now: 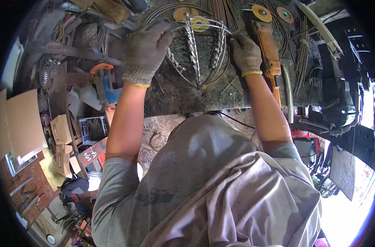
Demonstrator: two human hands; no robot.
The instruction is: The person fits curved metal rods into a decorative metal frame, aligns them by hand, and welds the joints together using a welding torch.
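Observation:
Both my hands wear grey-brown knit work gloves with yellow cuff edges. Between them lies a metal rod frame: curved thin rods meet at a point nearest me, with bright, knobbly welded strips along several of them. My left hand is closed at the frame's left end, by the curved cross rod. At the other end of that rod, my right hand has its fingers curled against the frame; the fingertips are partly hidden. Beside my right hand lies an orange angle grinder with a yellow disc.
The dark, gritty workbench carries coiled rod, a yellow disc behind the frame, a pink-and-green disc and bundled thin rods. At left are a blue-and-orange tool, a white crate and cardboard boxes.

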